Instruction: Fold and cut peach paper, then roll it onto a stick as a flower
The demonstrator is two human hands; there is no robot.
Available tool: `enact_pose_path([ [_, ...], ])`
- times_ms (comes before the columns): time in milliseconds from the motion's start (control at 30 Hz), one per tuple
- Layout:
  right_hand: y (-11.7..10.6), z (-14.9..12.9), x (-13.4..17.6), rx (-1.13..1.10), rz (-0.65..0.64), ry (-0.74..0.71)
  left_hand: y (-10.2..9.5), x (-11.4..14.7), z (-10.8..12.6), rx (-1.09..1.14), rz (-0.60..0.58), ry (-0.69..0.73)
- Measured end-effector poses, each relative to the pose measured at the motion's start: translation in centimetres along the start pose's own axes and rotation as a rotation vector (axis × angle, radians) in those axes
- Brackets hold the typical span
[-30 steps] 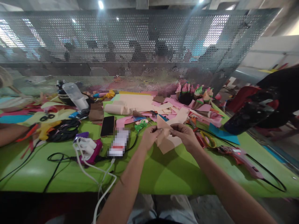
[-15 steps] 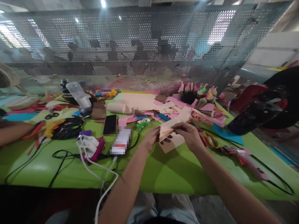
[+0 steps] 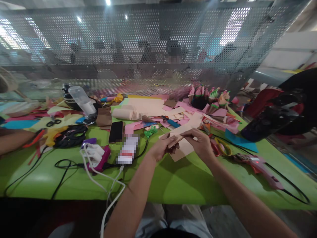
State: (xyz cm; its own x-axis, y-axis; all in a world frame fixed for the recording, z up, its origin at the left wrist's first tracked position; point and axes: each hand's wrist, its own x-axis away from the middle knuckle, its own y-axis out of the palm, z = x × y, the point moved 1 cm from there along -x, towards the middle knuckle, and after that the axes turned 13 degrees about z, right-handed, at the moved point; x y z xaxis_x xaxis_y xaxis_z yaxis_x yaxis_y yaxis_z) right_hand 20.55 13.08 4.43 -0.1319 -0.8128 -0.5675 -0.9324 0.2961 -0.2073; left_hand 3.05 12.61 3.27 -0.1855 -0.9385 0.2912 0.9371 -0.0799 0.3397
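Low over the green tabletop, my left hand (image 3: pixel 160 146) grips a folded peach sheet of paper (image 3: pixel 174 141), its fingers curled underneath. My right hand (image 3: pixel 198 142) pinches the far right end of the same folded sheet. The fold looks narrow and pressed together. Below and just behind both hands lies a flat peach piece (image 3: pixel 183 150), partly covered by them. A longer peach strip (image 3: pixel 194 121) stretches away behind my right hand. To the left of my left hand is a green and white wrapped bit (image 3: pixel 150 131).
A pink glue gun (image 3: pixel 266 172) and yellow-handled scissors (image 3: pixel 224 147) lie to the right. Left are a phone on a cable (image 3: pixel 128 150), a black phone (image 3: pixel 116 132) and a magenta power block (image 3: pixel 100 158). Paper scraps and a peach roll (image 3: pixel 122 114) spread behind. Another person's arm (image 3: pixel 15 140) reaches in.
The peach sheet between my hands, its layers spread apart before, is now folded flatter and narrower. My left fingers have closed further around it. The view has shifted slightly.
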Motion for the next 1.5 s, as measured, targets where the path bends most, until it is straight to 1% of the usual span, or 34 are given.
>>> enact_pose_path([
  [67, 0.1, 0.2, 0.0, -0.025, 0.006, 0.05, 0.1, 0.1, 0.0, -0.002, 0.015, 0.023],
  [200, 0.3, 1.0, -0.3, -0.163, -0.009, 0.265, 0.3, 0.0, 0.0, 0.026, 0.032, 0.052],
  [300, 0.5, 1.2, -0.5, -0.256, -0.019, 0.374, 0.4, -0.1, 0.0, 0.03, 0.019, 0.066],
  [367, 0.5, 1.1, -0.5, -0.282, -0.019, 0.412, 0.4, -0.1, 0.1, 0.035, 0.01, 0.077],
  [567, 0.5, 0.9, -0.4, -0.309, 0.014, 0.463, 0.5, -0.3, 0.1, 0.06, 0.005, 0.088],
  [633, 0.5, 0.9, -0.5, -0.32, 0.001, 0.476, 0.4, -0.4, 0.0, 0.062, 0.018, 0.09],
  [800, 0.2, 0.7, -0.6, -0.325, -0.098, 0.499, 0.2, -0.5, -0.1, 0.044, 0.066, 0.13],
  [900, 0.1, 0.6, -0.7, -0.281, -0.112, 0.493, 0.2, -0.3, 0.0, 0.012, 0.065, 0.136],
  [1000, 0.2, 0.7, -0.7, -0.249, -0.102, 0.476, 0.3, 0.0, 0.2, -0.02, 0.08, 0.151],
  [1100, 0.3, 0.7, -0.7, -0.228, -0.075, 0.439, 0.5, 0.3, 0.2, -0.064, 0.066, 0.165],
  [1267, 0.3, 0.7, -0.4, -0.124, -0.025, 0.329, 0.6, 0.3, 0.1, -0.1, 0.062, 0.177],
  [1367, 0.3, 0.6, -0.4, -0.11, -0.045, 0.295, 0.6, 0.0, 0.1, -0.048, 0.059, 0.133],
  [1500, 0.2, 0.7, -0.6, -0.233, -0.077, 0.343, 0.4, -0.2, 0.1, 0.093, 0.051, 0.063],
])
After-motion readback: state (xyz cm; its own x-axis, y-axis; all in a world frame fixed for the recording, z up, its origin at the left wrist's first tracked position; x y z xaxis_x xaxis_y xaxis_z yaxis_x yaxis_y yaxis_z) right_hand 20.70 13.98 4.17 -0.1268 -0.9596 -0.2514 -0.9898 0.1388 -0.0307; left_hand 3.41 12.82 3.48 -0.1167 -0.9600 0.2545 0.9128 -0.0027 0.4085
